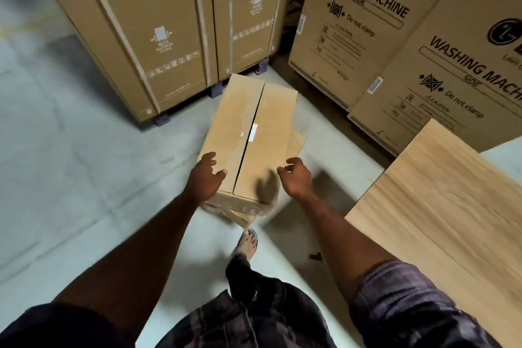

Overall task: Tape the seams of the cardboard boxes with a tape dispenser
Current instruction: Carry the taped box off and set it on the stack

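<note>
Cardboard box (234,127) on floor (84,164), centre seam open. Left hand (207,175) at its near-left edge, right hand (296,175) near-right; both loose-fingered, gripping nothing.

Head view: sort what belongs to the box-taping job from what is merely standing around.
Job: small cardboard box, its top seam, left hand, right hand. No tape dispenser clearly visible.
Standing around: washing machine cartons, tall cartons, wooden board.
</note>
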Demonstrator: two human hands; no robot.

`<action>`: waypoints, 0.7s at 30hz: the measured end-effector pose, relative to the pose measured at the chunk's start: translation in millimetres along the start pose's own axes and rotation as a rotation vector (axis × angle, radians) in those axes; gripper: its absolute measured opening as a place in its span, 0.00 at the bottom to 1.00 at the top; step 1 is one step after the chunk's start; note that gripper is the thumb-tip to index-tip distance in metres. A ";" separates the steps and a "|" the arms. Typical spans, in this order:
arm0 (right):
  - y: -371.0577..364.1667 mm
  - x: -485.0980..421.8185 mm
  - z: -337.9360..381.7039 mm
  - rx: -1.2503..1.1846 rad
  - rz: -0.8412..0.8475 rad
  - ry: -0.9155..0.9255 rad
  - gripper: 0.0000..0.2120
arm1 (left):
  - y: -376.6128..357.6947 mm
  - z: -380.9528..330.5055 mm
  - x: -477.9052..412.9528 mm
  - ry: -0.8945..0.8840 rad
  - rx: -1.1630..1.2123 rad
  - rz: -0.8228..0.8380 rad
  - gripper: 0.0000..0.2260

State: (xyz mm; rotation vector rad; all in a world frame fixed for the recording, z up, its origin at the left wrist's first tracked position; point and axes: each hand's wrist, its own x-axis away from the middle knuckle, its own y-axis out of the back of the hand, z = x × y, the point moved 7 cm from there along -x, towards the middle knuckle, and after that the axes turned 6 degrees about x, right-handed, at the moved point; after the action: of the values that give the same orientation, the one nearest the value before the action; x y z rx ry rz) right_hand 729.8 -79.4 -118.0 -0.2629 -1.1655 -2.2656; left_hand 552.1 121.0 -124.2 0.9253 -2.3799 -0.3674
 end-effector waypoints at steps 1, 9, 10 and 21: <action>0.0 -11.6 4.5 0.003 0.004 -0.003 0.21 | 1.5 -5.9 -12.9 -0.005 -0.026 0.010 0.26; -1.7 -108.0 25.1 0.046 0.012 -0.125 0.23 | 20.5 -30.9 -134.9 -0.004 -0.168 0.027 0.28; -3.0 -117.2 25.6 0.056 0.015 -0.138 0.24 | 20.2 -31.0 -147.3 -0.006 -0.200 0.039 0.28; -32.3 -185.1 11.0 0.003 0.001 -0.401 0.26 | 5.5 -24.8 -250.5 -0.021 -0.374 0.178 0.30</action>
State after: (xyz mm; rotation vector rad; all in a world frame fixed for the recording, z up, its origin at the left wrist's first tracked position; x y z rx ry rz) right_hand 861.7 18.0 -210.5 -0.7435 -1.3615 -2.2724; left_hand 716.2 295.8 -201.2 0.5368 -2.2809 -0.7229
